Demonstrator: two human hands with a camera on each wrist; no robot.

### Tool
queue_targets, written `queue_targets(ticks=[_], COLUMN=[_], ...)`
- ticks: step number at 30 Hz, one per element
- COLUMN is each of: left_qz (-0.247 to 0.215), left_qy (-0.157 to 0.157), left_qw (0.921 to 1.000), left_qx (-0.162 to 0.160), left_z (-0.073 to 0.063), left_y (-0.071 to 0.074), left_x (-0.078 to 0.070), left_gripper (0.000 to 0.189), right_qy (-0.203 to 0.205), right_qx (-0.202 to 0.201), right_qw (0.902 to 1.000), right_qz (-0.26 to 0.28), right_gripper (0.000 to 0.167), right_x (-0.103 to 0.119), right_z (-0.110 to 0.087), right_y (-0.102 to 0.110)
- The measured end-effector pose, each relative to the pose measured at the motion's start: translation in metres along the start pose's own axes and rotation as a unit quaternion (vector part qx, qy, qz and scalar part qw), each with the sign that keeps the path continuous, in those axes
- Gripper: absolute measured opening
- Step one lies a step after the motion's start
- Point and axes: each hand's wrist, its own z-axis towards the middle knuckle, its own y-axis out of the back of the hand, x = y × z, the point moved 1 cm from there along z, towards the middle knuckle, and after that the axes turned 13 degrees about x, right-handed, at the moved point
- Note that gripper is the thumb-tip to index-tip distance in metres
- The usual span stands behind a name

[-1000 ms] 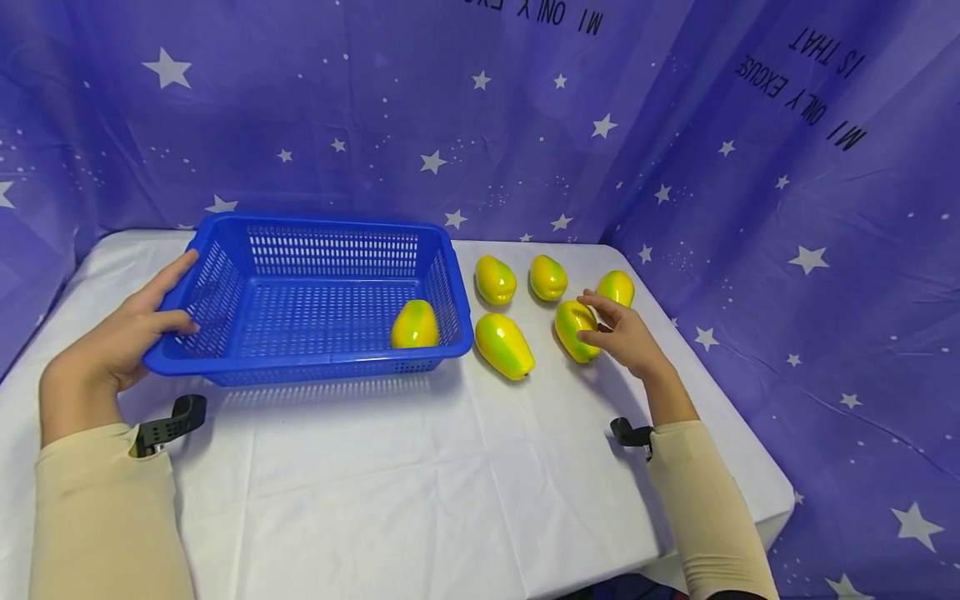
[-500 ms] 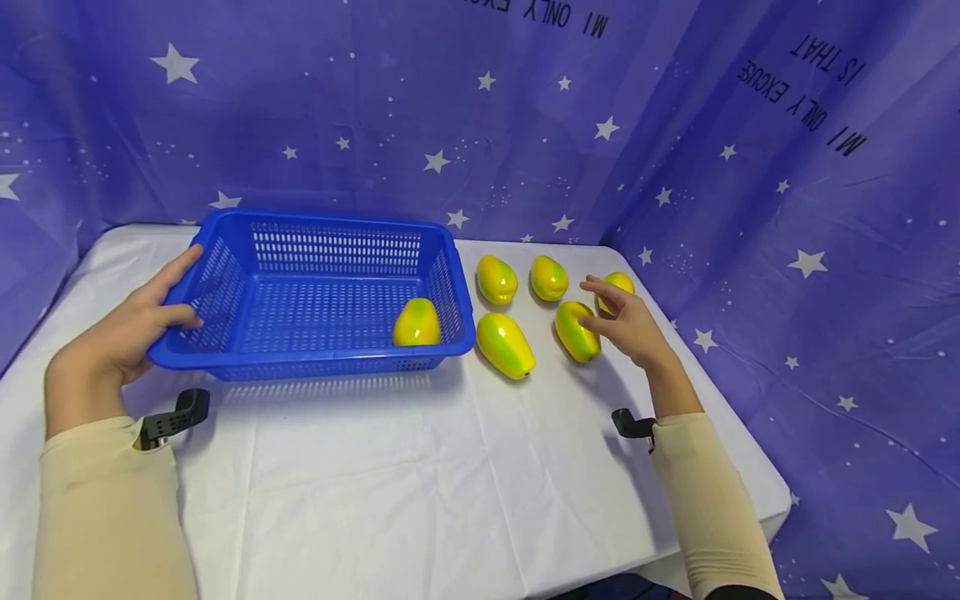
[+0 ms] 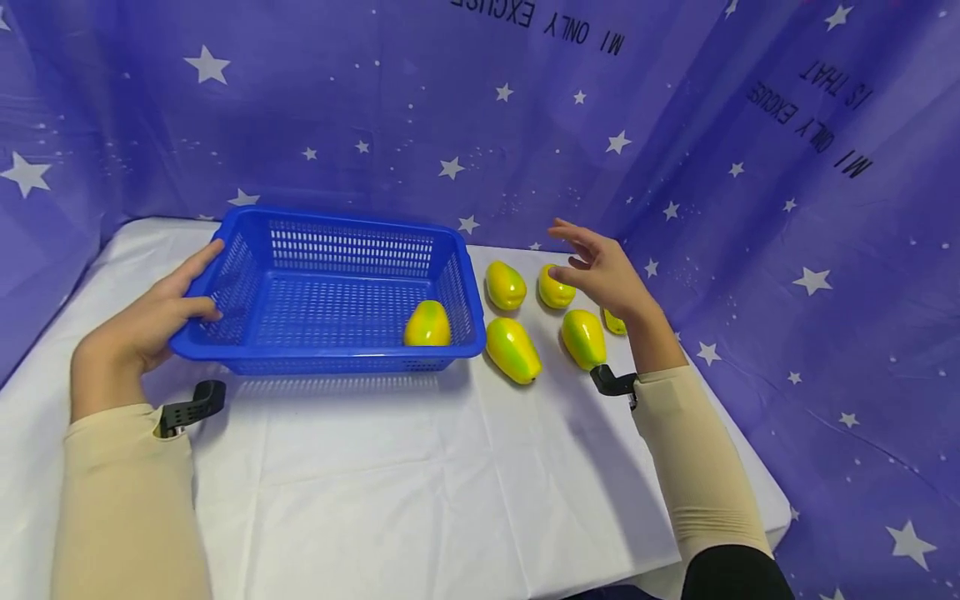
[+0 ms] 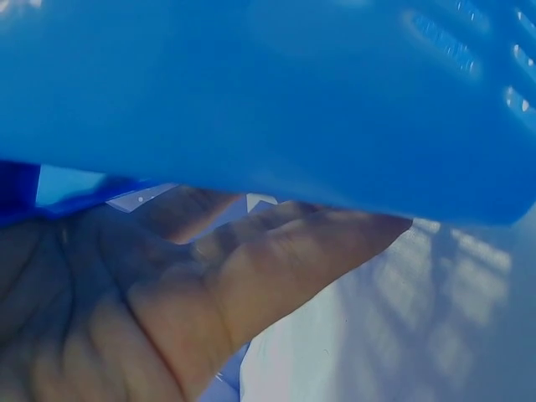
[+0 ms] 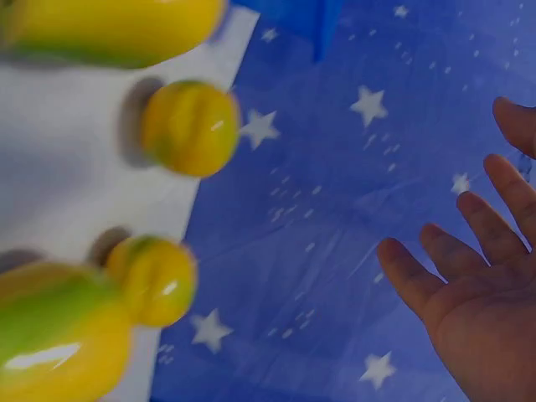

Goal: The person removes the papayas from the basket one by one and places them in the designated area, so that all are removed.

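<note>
My left hand (image 3: pixel 153 321) grips the left rim of a blue plastic basket (image 3: pixel 330 353), with the thumb inside the rim. In the left wrist view that hand (image 4: pixel 209 293) passes under the basket's blue wall (image 4: pixel 251 100). One glossy yellow-green fruit (image 3: pixel 427 324) lies in the basket's right front corner. My right hand (image 3: pixel 603 271) is raised over the right end of the table with nothing in it. Its thumb overlaps a back fruit (image 3: pixel 556 292) in the head view. The right wrist view shows the palm (image 5: pixel 494 327) with its fingers spread, apart from the fruit.
Several more fruits lie right of the basket: one at the back (image 3: pixel 506 286), one in front (image 3: pixel 513 350), one by the wrist mount (image 3: pixel 583 339), and one partly hidden by the right hand (image 3: pixel 614 322). A white cloth (image 3: pixel 360 483) covers the table. A purple star-printed curtain (image 3: pixel 405 125) hangs behind.
My right hand has left the front right fruit, lifting up and moving back and left, empty. My left hand stays on the basket rim. The whole view has shifted slightly.
</note>
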Motion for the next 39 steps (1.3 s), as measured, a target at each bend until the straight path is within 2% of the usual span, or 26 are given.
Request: queue_targets(ticks=[6,16,22,28,30,33,36,39], left_qz=[-0.007,0.012,0.027,0.029,0.029,0.030,0.027,0.023], left_qy=[-0.009,-0.011,-0.012,-0.006,-0.006,-0.003,-0.001,-0.002], left_qw=[0.9999,0.9999,0.9995,0.9993,0.9993,0.9992,0.9992,0.9992], left_qx=[0.005,-0.005,-0.012,-0.021,-0.024,-0.026,-0.030,-0.034], left_z=[-0.001,-0.003,-0.003,-0.003,-0.004,-0.003,-0.003,-0.004], left_y=[-0.002,-0.002,-0.003,-0.004,-0.003,-0.004,-0.003,-0.003], left_x=[-0.001,-0.001,-0.001,0.000,-0.001,-0.001,-0.001,-0.002], left_gripper=[0.095,0.097,0.096,0.096,0.096,0.096,0.096,0.096], right_qy=[0.031,0.059,0.078,0.086,0.058,-0.019,-0.116,-0.197], right_qx=[0.025,0.072,0.085,0.111,0.128,0.169,0.221,0.264], right_qw=[0.9991,0.9950,0.9918,0.9895,0.9892,0.9833,0.9657,0.9415], right_qz=[-0.013,-0.036,-0.055,-0.034,-0.042,-0.064,-0.071,-0.070], right_gripper=[0.056,0.054,0.055,0.057,0.057,0.056,0.057,0.061], right_x=[0.035,0.081,0.079,0.070,0.069,0.066,0.063,0.060], right_z=[0.031,0.071,0.102,0.129,0.135,0.139,0.143,0.146], right_y=[-0.013,-0.054,-0.072,-0.089,-0.097,-0.108,-0.119,-0.126])
